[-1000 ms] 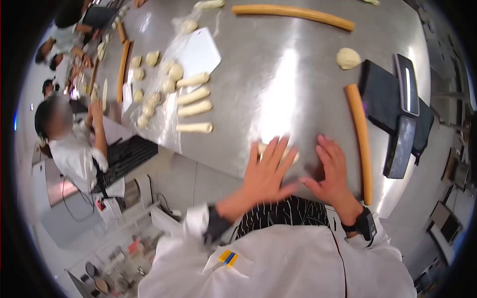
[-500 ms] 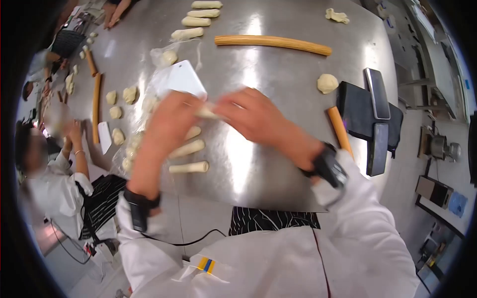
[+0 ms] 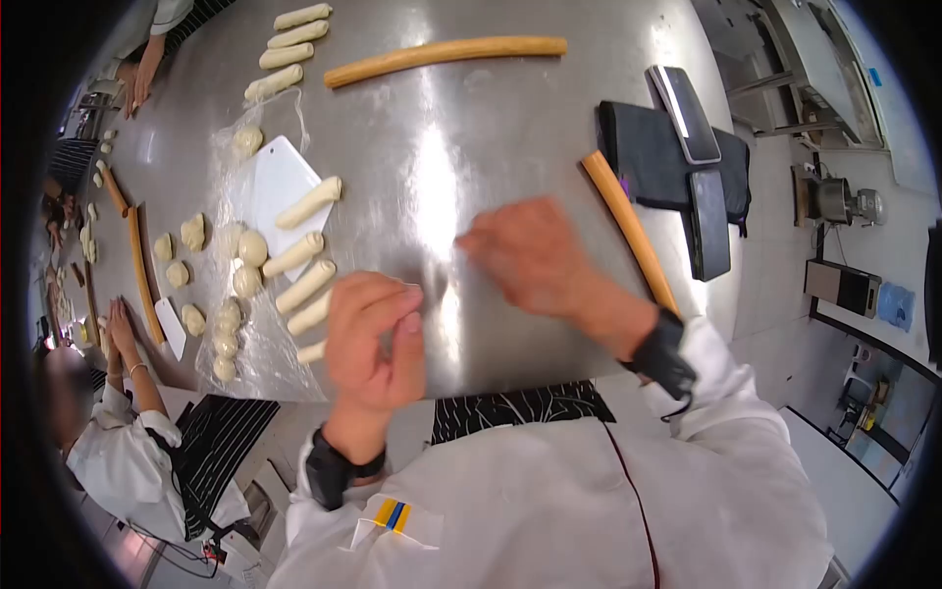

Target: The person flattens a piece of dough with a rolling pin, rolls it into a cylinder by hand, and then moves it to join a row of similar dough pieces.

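Observation:
My left hand (image 3: pixel 378 339) hovers at the near table edge with its fingers curled in and nothing visible in it. Blurred by motion, my right hand (image 3: pixel 530 255) is spread palm down over the bare steel table (image 3: pixel 491 147) and holds nothing. Left of my hands lies a row of pale dough rolls (image 3: pixel 306 286). The farthest roll (image 3: pixel 309 203) rests on a white plastic scraper (image 3: pixel 275 177). Several dough balls (image 3: pixel 252 247) sit on a clear plastic sheet (image 3: pixel 260 363) beside the rolls.
One wooden rolling pin (image 3: pixel 628 228) lies just right of my right hand, another (image 3: pixel 446 56) at the far side. Two phones (image 3: pixel 687 113) rest on a black cloth (image 3: pixel 638 147). Another person's hands (image 3: pixel 118 329) work dough at the left. More rolls (image 3: pixel 294 37) lie far left.
Both hands carried a dough roll to the left and set it on the white scraper. They have since pulled back toward me, and the view has swung left.

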`<control>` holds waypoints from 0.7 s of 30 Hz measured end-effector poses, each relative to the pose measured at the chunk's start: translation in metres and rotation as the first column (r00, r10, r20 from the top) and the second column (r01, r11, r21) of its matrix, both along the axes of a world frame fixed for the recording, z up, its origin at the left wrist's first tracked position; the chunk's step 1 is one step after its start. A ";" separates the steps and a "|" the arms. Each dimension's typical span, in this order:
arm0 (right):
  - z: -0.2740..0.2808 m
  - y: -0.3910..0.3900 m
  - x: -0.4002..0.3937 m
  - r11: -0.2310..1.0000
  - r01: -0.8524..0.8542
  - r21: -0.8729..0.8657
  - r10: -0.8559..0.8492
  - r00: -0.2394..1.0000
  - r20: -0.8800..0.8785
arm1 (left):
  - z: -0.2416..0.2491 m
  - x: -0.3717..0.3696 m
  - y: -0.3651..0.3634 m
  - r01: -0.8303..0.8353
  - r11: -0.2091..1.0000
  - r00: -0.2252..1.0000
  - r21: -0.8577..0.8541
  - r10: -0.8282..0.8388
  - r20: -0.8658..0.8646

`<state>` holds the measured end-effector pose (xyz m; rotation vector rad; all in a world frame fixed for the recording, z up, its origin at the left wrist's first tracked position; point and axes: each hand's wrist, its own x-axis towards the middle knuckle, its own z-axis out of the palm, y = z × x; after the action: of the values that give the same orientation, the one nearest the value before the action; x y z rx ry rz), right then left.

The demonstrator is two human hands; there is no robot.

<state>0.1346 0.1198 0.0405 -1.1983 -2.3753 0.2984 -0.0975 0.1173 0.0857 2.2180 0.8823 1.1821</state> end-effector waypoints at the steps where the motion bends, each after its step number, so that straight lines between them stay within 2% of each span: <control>1: -0.002 -0.022 -0.003 1.000 -0.002 -0.005 0.002 1.000 -0.007 | -0.014 0.006 -0.022 -0.081 0.981 0.996 -0.175 0.084 0.012; 2: -0.004 -0.037 -0.001 1.000 -0.007 0.012 0.007 1.000 -0.022 | -0.026 0.013 -0.036 -0.156 0.928 0.985 -0.339 0.170 0.013; 3: -0.008 -0.042 0.006 0.999 -0.024 0.042 0.025 0.999 -0.034 | -0.036 0.024 -0.037 -0.170 0.930 0.983 -0.325 0.185 0.016; 4: -0.001 -0.048 0.024 0.965 0.229 0.125 -0.211 0.967 -0.141 | -0.046 0.032 -0.037 -0.280 0.935 0.960 -0.219 0.270 -0.076; 5: 0.009 -0.067 0.048 0.862 0.486 0.146 -0.442 0.860 -0.254 | -0.053 0.040 -0.043 -0.362 0.923 0.925 -0.128 0.339 -0.170; 7: 0.010 -0.096 0.085 0.699 0.702 0.140 -0.715 0.691 0.107 | -0.068 0.090 -0.027 -0.378 0.921 0.829 0.091 0.381 -0.409; 8: -0.001 -0.104 0.099 0.703 0.695 0.147 -0.710 0.698 0.097 | -0.084 0.112 -0.013 -0.310 0.947 0.803 0.079 0.305 -0.512; 9: -0.020 -0.116 0.110 0.680 0.732 -0.049 -0.702 0.669 0.244 | -0.098 0.122 -0.008 -0.240 0.969 0.761 0.053 0.221 -0.610; 10: -0.025 -0.121 0.110 0.602 0.763 -0.236 -0.659 0.641 0.392 | -0.106 0.122 -0.015 -0.239 0.970 0.761 0.051 0.220 -0.610; 11: -0.025 -0.120 0.118 0.610 0.755 -0.241 -0.651 0.651 0.390 | -0.113 0.121 -0.021 -0.298 0.945 0.871 -0.135 0.212 -0.443; 12: -0.013 -0.112 0.120 0.706 0.667 -0.238 -0.623 0.745 0.238 | -0.116 0.118 -0.028 -0.305 0.894 0.939 -0.327 0.225 -0.260; 13: 0.000 -0.107 0.122 0.787 0.578 -0.216 -0.575 0.814 0.085 | -0.114 0.113 -0.040 -0.306 0.892 0.937 -0.334 0.220 -0.271; 14: 0.015 -0.095 0.107 0.769 0.572 -0.285 -0.586 0.809 0.041 | -0.109 0.107 -0.052 -0.356 0.837 0.932 -0.416 0.352 -0.088; 15: 0.021 -0.085 0.093 0.771 0.566 -0.293 -0.581 0.813 0.042 | -0.102 0.100 -0.064 -0.385 0.773 0.868 -0.504 0.489 0.086; 16: 0.024 -0.075 0.079 0.855 0.457 -0.247 -0.453 0.888 0.075 | -0.081 0.086 -0.070 -0.396 0.768 0.864 -0.503 0.497 0.079; 17: 0.022 -0.064 0.064 0.920 0.343 -0.192 -0.327 0.939 0.111 | -0.051 0.067 -0.067 -0.237 0.804 0.850 -0.545 0.443 0.285; 18: 0.014 -0.057 0.049 0.919 0.341 -0.196 -0.326 0.939 0.106 | -0.035 0.055 -0.066 -0.070 0.826 0.790 -0.559 0.388 0.474; 19: 0.001 -0.055 0.033 0.921 0.310 -0.234 -0.276 0.946 0.168 | -0.038 0.050 -0.061 -0.075 0.821 0.792 -0.566 0.394 0.466; 20: -0.009 -0.058 0.024 0.920 0.280 -0.275 -0.220 0.948 0.231 | -0.045 0.047 -0.053 -0.283 0.906 0.950 -0.316 0.221 -0.219; 21: -0.011 -0.066 0.022 0.920 0.280 -0.274 -0.219 0.948 0.231 | -0.053 0.043 -0.045 -0.230 0.973 0.559 0.017 0.146 -0.817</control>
<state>0.1565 0.0541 0.0294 -1.7310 -2.3595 0.4939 -0.0545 0.0722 0.0326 2.6314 1.5142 0.0621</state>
